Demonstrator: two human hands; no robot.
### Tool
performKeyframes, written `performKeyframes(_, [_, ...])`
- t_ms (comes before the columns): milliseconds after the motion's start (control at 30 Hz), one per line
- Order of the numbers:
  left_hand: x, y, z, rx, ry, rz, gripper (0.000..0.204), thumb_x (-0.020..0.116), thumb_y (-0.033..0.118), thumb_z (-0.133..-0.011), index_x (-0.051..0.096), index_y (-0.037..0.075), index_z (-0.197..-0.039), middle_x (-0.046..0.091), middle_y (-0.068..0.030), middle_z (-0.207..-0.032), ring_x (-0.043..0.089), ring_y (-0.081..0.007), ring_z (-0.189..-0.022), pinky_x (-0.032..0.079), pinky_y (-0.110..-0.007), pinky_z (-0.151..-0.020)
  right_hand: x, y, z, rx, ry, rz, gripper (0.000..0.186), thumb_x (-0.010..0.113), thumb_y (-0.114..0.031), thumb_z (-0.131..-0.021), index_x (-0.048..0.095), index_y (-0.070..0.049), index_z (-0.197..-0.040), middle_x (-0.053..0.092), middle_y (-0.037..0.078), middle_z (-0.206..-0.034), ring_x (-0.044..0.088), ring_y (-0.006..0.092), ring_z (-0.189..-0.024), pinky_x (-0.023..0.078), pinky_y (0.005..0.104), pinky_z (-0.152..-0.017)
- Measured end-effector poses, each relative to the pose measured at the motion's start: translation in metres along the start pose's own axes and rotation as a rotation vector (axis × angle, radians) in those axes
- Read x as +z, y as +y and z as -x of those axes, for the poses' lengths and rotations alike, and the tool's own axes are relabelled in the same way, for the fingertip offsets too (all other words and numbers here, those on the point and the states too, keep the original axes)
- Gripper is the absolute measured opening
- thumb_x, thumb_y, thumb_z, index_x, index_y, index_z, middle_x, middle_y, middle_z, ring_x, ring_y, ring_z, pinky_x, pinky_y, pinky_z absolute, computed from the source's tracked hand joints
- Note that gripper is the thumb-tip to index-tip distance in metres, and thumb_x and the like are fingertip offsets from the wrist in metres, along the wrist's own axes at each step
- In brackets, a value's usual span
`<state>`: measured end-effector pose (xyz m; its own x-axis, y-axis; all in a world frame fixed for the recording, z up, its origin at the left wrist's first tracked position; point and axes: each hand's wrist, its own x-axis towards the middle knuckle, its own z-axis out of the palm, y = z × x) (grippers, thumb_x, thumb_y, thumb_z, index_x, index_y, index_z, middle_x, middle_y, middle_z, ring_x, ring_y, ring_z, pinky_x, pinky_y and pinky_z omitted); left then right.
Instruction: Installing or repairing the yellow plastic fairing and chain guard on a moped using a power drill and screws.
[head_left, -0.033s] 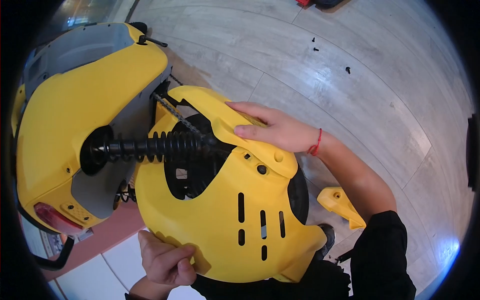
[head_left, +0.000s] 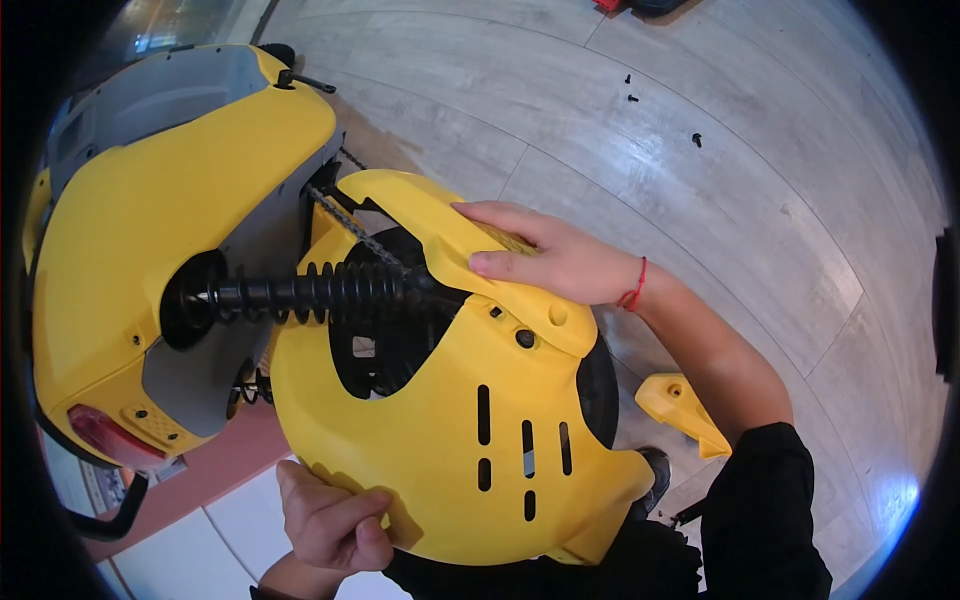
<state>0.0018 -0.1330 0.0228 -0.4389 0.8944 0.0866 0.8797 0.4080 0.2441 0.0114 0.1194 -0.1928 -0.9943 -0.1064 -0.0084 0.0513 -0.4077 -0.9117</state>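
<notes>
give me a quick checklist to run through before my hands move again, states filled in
1. Right hand secure on the long yellow trim: ok, thumb on one side, fingers on the other.
2. Left hand gripping the slotted yellow cover: cannot tell, it is curled at the cover's lower edge.
3. Three small dark screws gathered up: not ok, they lie scattered on the floor.
4. Small yellow piece fitted: not ok, it lies apart, near the right forearm.
5. Round black fitting tight in the cover: cannot tell from this view.
</notes>
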Motion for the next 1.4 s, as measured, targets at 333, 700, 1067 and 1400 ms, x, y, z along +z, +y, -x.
performKeyframes(333, [-0.001,0.003,-0.002,-0.002,-0.042,-0.025,0.016,0.051,0.021,-0.085,0.059,0.009,-0.078,0.050,-0.0032,-0.071,0.043,-0.0165,-0.062,0.032,-0.032,-0.063,0.007,-0.008,-0.002,-0.100,0.004,0.412,0.075,0.051,-0.053,-0.089,0.028,-0.008,-0.145,0.018,0.023,-0.150,0.023,0.0338,-0.138,0.020,0.0341,-0.111])
performKeyframes(700, [-0.001,0.003,0.001,-0.034,-0.057,-0.030,0.009,0.054,0.017,-0.080,0.060,0.010,-0.079,0.049,-0.0026,-0.073,0.043,-0.0179,-0.065,0.034,-0.033,-0.066,0.016,-0.007,0.001,0.065,0.122,0.284,0.076,0.044,-0.055,-0.092,0.027,-0.003,-0.144,0.030,0.020,-0.143,0.037,0.0327,-0.128,0.032,0.0312,-0.104])
performKeyframes(1067, [-0.004,0.008,0.003,-0.094,-0.090,-0.089,0.026,0.043,0.030,-0.092,0.054,0.010,-0.079,0.048,-0.0066,-0.077,0.046,-0.0179,-0.073,0.035,-0.031,-0.064,0.019,-0.017,-0.007,0.066,0.156,0.240,0.067,0.046,-0.049,-0.092,0.036,-0.003,-0.140,0.034,0.022,-0.142,0.050,0.0309,-0.113,0.041,0.0330,-0.096])
performKeyframes(1400, [-0.008,0.007,-0.002,-0.089,-0.120,-0.055,0.009,0.050,0.021,-0.085,0.056,0.014,-0.084,0.053,0.0000,-0.074,0.046,-0.0194,-0.065,0.032,-0.036,-0.068,0.025,-0.035,0.001,0.144,0.189,0.374,0.063,0.045,-0.048,-0.092,0.041,-0.005,-0.138,0.035,0.027,-0.141,0.044,0.0386,-0.123,0.039,0.0367,-0.100])
